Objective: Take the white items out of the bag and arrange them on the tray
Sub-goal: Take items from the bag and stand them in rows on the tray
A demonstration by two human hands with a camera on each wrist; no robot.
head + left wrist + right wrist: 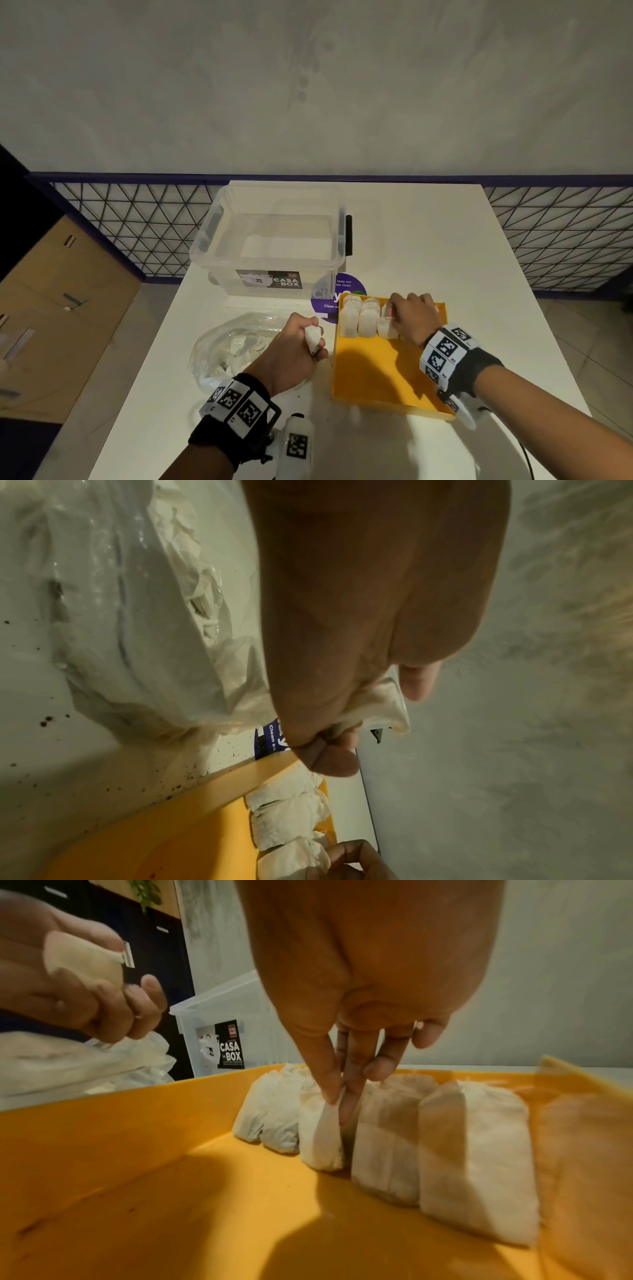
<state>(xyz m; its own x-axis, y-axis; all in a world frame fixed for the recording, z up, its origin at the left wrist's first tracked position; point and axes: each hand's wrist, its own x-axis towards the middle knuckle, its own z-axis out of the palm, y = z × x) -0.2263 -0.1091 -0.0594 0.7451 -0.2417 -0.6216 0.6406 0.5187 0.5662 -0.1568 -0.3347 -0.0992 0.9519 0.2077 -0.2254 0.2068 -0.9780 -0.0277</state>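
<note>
A yellow tray [383,377] lies on the white table with several white packets [358,320] standing side by side along its far end. My right hand [394,318] reaches into that row, and thumb and fingers [327,1088] pinch the top of one packet [320,1139] in the middle of it. Left of the tray, my left hand [313,339] is held above the table and grips another white packet [380,704] in a fist. The clear plastic bag [233,346] lies behind the left hand with more white items inside.
A clear lidless storage box [274,240] with a CASA BOX label stands behind the bag and tray. A purple round sticker [325,303] is on the table between them. Dark crumbs [46,721] dot the tabletop. The near half of the tray is bare.
</note>
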